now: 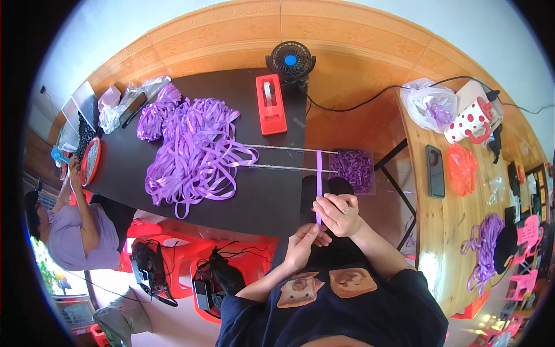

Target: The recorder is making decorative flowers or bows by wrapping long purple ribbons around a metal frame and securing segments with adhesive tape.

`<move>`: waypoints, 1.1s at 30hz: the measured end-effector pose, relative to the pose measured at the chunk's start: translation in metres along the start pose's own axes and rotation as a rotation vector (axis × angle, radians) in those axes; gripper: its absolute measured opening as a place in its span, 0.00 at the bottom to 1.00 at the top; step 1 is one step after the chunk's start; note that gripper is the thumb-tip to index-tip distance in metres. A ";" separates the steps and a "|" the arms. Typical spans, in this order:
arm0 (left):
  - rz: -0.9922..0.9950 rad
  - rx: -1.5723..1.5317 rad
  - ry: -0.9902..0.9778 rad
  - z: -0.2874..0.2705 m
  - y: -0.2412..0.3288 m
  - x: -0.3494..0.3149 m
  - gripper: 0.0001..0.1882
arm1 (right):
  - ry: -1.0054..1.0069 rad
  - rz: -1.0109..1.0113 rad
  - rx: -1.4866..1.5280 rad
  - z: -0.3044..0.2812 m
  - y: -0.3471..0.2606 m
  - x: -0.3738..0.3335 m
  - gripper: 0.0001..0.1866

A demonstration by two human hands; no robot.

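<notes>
A purple ribbon lies across two thin metal rods that jut past the table's right edge, and it hangs down toward me. My right hand, a ring on one finger, is closed on the ribbon in front of the rods. Just below it my left hand pinches the ribbon's lower part, the fingers of both hands close together. To the left on the dark table spreads a big loose heap of purple ribbon, which covers the rods' far ends. Under the rod tips stands a clear bin of short purple pieces.
A red tape dispenser and a small black fan stand at the back of the dark table. On the right, a wooden table holds a phone, a dotted mug and more ribbon. Another person sits at left.
</notes>
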State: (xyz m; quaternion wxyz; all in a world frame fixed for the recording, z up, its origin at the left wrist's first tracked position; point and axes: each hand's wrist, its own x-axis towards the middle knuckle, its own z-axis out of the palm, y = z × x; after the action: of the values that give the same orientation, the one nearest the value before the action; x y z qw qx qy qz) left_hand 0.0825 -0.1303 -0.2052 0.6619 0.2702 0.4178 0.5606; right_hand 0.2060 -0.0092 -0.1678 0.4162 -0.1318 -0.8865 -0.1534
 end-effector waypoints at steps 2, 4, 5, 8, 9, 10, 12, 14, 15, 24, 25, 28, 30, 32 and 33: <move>0.037 -0.057 -0.014 -0.006 -0.011 0.004 0.16 | 0.010 -0.002 -0.006 -0.005 0.001 0.012 0.13; 0.022 -0.028 0.123 -0.009 -0.018 0.011 0.17 | 0.031 0.003 0.002 -0.011 0.005 0.027 0.13; 0.023 -0.028 0.123 -0.010 -0.021 0.015 0.17 | 0.041 0.008 0.018 -0.013 0.008 0.036 0.14; -0.014 0.090 0.097 -0.011 -0.022 0.036 0.20 | 0.049 0.113 0.151 -0.014 0.028 0.062 0.18; 0.012 0.100 0.085 -0.006 -0.018 0.044 0.21 | 0.025 0.167 0.152 -0.013 0.039 0.070 0.16; 0.039 0.111 0.078 -0.001 -0.013 0.051 0.22 | -0.009 0.231 0.218 -0.011 0.052 0.078 0.12; 0.075 0.114 0.104 0.008 -0.010 0.069 0.24 | 0.010 0.360 0.391 0.000 0.076 0.094 0.05; 0.213 0.119 0.171 0.013 -0.010 0.091 0.24 | -0.013 0.558 0.700 0.029 0.103 0.086 0.02; 0.283 0.109 0.214 0.014 -0.009 0.101 0.20 | -0.144 0.677 0.792 0.036 0.115 0.085 0.07; 0.572 0.030 0.348 0.019 -0.001 0.151 0.17 | -0.328 1.317 1.421 0.085 0.129 0.050 0.06; 0.629 0.093 0.366 0.021 0.002 0.153 0.18 | -0.378 1.342 1.430 0.086 0.130 0.046 0.06; 0.605 0.018 0.354 0.032 0.018 0.153 0.19 | -0.378 1.505 1.542 0.093 0.127 0.034 0.06; 0.635 -0.127 0.369 0.035 0.014 0.163 0.19 | -0.410 1.592 1.778 0.093 0.125 0.024 0.08; 0.668 -0.273 0.381 0.034 0.012 0.170 0.19 | -0.401 1.621 1.826 0.098 0.116 0.016 0.09; 0.677 -0.196 0.363 0.033 0.012 0.173 0.17 | -0.389 1.652 1.868 0.099 0.114 0.012 0.10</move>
State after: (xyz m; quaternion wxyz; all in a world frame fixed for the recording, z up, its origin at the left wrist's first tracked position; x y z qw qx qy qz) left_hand 0.1079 0.0440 -0.2221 0.3777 0.2246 0.3599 0.8230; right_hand 0.1709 0.1348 -0.2005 0.1850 -0.3218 -0.3564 0.8574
